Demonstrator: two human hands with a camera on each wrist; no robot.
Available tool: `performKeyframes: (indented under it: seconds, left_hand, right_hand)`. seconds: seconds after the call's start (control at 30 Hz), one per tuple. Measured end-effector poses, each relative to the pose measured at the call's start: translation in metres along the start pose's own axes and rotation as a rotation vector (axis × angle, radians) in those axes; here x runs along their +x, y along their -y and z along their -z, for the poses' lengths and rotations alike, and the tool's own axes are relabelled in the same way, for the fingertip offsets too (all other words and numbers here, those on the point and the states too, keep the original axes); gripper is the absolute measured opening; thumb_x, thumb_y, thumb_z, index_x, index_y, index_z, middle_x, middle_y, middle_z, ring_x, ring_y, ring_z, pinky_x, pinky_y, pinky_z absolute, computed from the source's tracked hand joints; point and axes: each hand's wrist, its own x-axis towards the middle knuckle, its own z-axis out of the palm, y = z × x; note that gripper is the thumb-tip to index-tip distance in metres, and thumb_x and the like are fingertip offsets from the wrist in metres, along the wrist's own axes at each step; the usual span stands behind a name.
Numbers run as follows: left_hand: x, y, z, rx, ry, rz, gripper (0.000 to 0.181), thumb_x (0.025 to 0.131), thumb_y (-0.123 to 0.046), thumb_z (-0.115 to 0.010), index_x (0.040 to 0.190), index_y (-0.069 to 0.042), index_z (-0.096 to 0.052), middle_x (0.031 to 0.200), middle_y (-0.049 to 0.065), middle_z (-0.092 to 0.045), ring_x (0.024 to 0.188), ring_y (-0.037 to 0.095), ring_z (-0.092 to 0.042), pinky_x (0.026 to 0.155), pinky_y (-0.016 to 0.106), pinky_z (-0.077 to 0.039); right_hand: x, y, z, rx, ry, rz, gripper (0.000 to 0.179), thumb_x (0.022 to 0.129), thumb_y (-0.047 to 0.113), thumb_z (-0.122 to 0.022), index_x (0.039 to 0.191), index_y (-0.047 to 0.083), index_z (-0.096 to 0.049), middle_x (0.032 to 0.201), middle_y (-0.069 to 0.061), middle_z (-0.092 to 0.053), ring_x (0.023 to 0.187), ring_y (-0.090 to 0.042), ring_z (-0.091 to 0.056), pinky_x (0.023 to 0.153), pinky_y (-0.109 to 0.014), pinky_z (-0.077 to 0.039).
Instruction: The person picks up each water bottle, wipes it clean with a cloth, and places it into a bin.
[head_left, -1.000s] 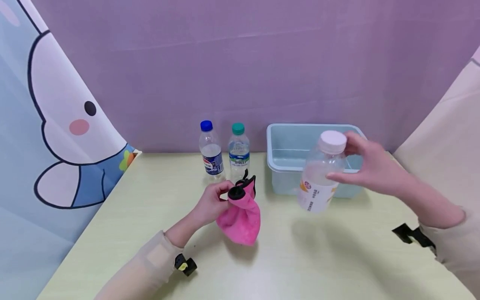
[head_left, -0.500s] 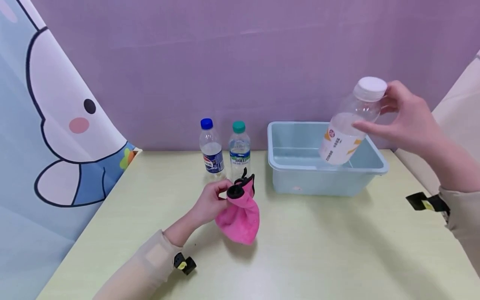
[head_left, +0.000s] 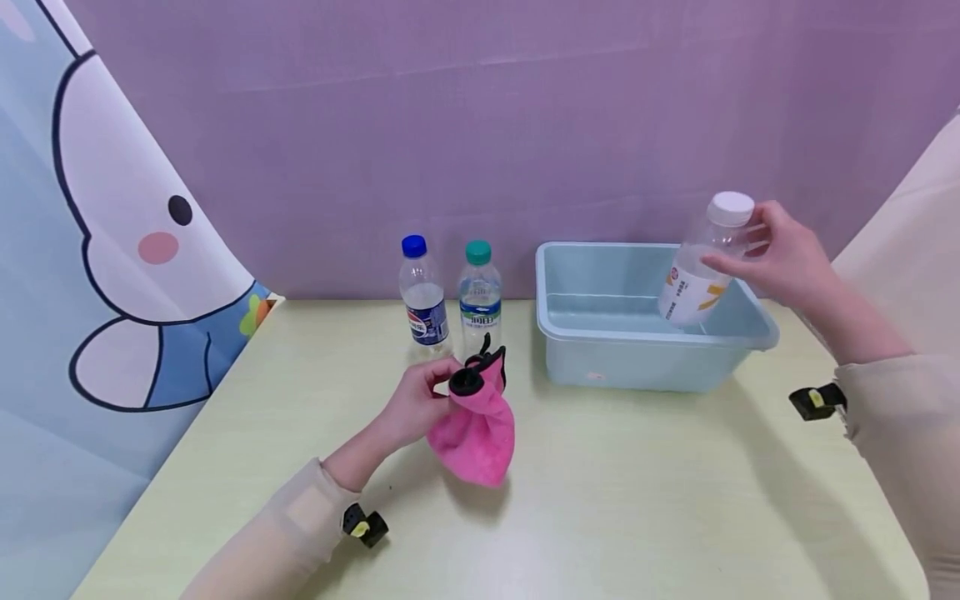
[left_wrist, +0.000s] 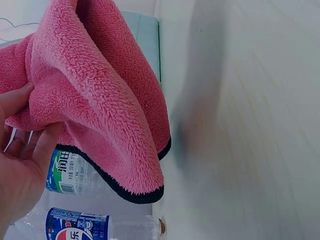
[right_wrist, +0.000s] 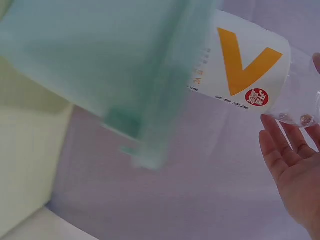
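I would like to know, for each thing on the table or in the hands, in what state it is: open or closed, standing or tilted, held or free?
White-capped bottle: closed, tilted, held by the right hand, lower end inside the box.
Box: open at the top, standing on the table.
Pink cloth: crumpled, held by the left hand.
Blue-capped bottle: closed, standing, free.
Green-capped bottle: closed, standing, free.

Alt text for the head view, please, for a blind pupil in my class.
A person's right hand holds a white-capped bottle partly inside a light blue bin, while the left hand pinches a pink cloth. Behind the cloth stand a blue-capped bottle and a green-capped bottle.
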Motion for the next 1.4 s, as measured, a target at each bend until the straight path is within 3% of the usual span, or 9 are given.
performKeyframes:
  seconds: [0.13, 0.27, 0.5, 0.87, 1.17, 1.4]
  left_hand:
    - [0.001, 0.0, 0.002, 0.0, -0.003, -0.018, 0.015, 0.079, 0.018, -0.06, 0.09, 0.007, -0.062, 0.093, 0.011, -0.063, 0.096, 0.023, -0.059, 0.071, 0.036, -0.058]
    - [0.001, 0.0, 0.003, 0.002, -0.007, -0.028, 0.016, 0.078, 0.019, -0.06, 0.089, 0.007, -0.061, 0.091, 0.012, -0.062, 0.097, 0.025, -0.059, 0.071, 0.036, -0.058]
    - [0.001, 0.001, 0.005, 0.007, -0.021, -0.022, 0.016, 0.079, 0.02, -0.059, 0.089, 0.007, -0.062, 0.092, 0.013, -0.063, 0.099, 0.028, -0.06, 0.071, 0.036, -0.058]
    - [-0.006, 0.005, 0.017, 0.043, -0.051, 0.005, 0.019, 0.078, 0.019, -0.059, 0.092, 0.006, -0.064, 0.099, 0.018, -0.064, 0.104, 0.035, -0.059, 0.071, 0.036, -0.058]
    - [-0.011, 0.005, 0.027, 0.057, -0.104, -0.041, 0.02, 0.075, 0.022, -0.059, 0.089, 0.007, -0.062, 0.089, 0.005, -0.062, 0.096, 0.019, -0.061, 0.069, 0.033, -0.058]
    - [-0.012, 0.006, 0.028, 0.047, -0.115, -0.052, 0.023, 0.075, 0.023, -0.059, 0.087, 0.003, -0.063, 0.09, 0.012, -0.062, 0.093, 0.015, -0.061, 0.067, 0.033, -0.058]
  right_hand:
    - [0.002, -0.013, -0.013, -0.006, 0.057, 0.027, 0.069, 0.085, 0.034, -0.075, 0.126, -0.005, -0.037, 0.12, -0.026, -0.051, 0.111, -0.045, -0.049, 0.082, -0.044, -0.047]
    - [0.004, -0.022, -0.023, -0.012, 0.109, 0.052, 0.068, 0.083, 0.029, -0.078, 0.124, -0.007, -0.037, 0.119, -0.03, -0.05, 0.111, -0.048, -0.049, 0.088, -0.061, -0.042]
    - [0.006, -0.034, -0.034, -0.001, 0.145, 0.059, 0.069, 0.083, 0.024, -0.078, 0.127, -0.008, -0.037, 0.122, -0.029, -0.051, 0.113, -0.048, -0.052, 0.088, -0.057, -0.046]
    - [0.007, -0.045, -0.046, -0.027, 0.212, 0.049, 0.074, 0.081, 0.031, -0.08, 0.129, -0.007, -0.038, 0.124, -0.031, -0.051, 0.115, -0.047, -0.048, 0.094, -0.061, -0.039]
    - [0.007, -0.049, -0.045, 0.009, 0.227, 0.058, 0.072, 0.081, 0.025, -0.081, 0.131, -0.005, -0.038, 0.126, -0.031, -0.05, 0.119, -0.05, -0.047, 0.098, -0.061, -0.037]
    - [0.008, -0.049, -0.043, 0.001, 0.271, 0.04, 0.083, 0.08, 0.026, -0.081, 0.139, -0.004, -0.031, 0.131, -0.03, -0.045, 0.123, -0.05, -0.042, 0.1, -0.063, -0.033]
